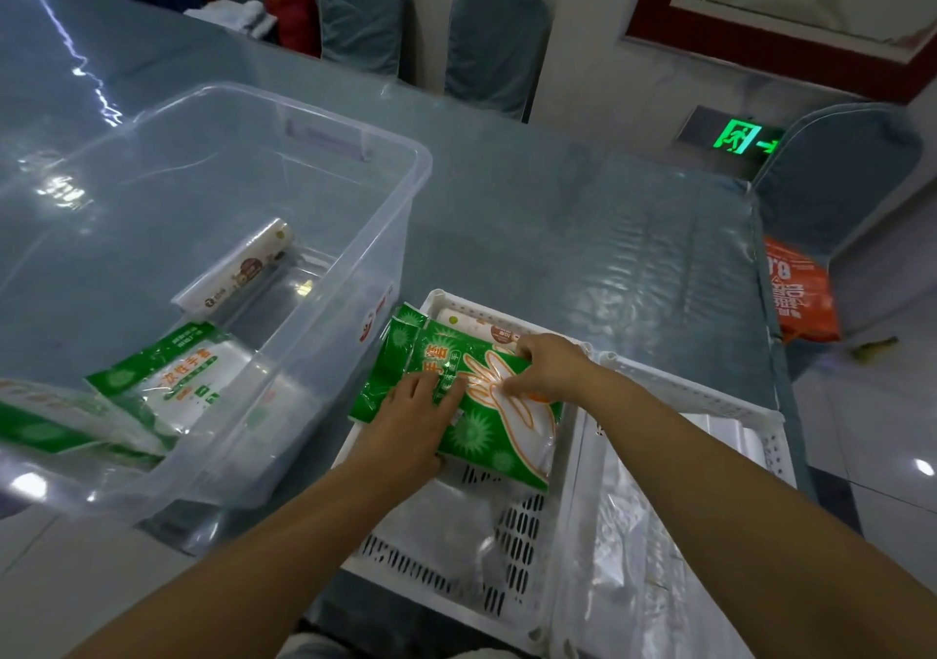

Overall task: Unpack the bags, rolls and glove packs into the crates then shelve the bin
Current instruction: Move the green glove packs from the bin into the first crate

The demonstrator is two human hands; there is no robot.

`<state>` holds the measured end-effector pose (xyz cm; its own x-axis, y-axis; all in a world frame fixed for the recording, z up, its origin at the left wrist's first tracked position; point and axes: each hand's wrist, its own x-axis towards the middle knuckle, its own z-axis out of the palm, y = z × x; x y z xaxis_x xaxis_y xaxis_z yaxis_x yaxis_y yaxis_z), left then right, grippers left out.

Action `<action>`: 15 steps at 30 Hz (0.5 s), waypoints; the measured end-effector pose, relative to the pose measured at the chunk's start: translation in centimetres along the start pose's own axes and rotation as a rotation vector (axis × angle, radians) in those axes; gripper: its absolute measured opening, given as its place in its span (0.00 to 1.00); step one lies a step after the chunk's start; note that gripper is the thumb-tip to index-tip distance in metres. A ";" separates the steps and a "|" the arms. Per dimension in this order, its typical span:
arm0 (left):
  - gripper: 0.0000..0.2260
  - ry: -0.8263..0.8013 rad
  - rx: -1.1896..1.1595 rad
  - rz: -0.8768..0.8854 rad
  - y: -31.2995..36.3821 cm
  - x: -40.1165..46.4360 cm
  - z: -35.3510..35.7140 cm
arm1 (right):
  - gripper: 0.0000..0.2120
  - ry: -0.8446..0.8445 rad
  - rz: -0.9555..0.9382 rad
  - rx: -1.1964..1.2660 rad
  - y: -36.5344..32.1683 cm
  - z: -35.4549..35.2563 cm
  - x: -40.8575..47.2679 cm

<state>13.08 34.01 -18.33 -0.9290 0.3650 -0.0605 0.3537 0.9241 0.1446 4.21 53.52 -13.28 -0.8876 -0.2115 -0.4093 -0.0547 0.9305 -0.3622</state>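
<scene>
Lower centre of the head view: both my hands lie on a green glove pack (471, 395) in the left white crate (512, 547).
Left hand (413, 417): flat, fingers spread, pressing on the pack's left half.
Right hand (550, 362): fingers curled over the pack's far edge, pinching it.
Glove pack: tilted, its far left corner sticking out over the crate's rim; part of it rests on a clear bag on the crate floor.
Roll (476, 326): at the far end of the same crate, just behind the pack, mostly hidden.
Right white crate (710, 395): touching the left one, clear bags (639, 552) inside.
Clear bin (324, 116), left of the frame: holds a boxed roll (238, 270) and more green glove packs (172, 379) at its near end.
Table (583, 232): blue-grey, under a glossy cover.
Upper right: green exit sign (740, 137).
</scene>
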 end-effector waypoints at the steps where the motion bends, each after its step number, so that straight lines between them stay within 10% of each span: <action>1: 0.43 -0.002 0.026 0.000 0.1 0.0 0.1 | 0.15 0.001 -0.005 0.045 -0.2 0.0 -0.2; 7: 0.42 0.123 0.019 0.060 0.0 -0.9 -0.4 | 0.11 -0.087 0.012 0.350 -0.6 -1.0 -1.7; 15: 0.26 0.807 0.056 0.277 -0.4 -1.2 -1.4 | 0.14 -0.302 0.077 0.994 0.7 -2.7 -3.1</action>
<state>13.92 33.05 -16.91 -0.5937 0.4062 0.6946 0.5644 0.8255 -0.0003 5.74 55.66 -10.01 -0.7136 -0.3561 -0.6033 0.5201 0.3077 -0.7967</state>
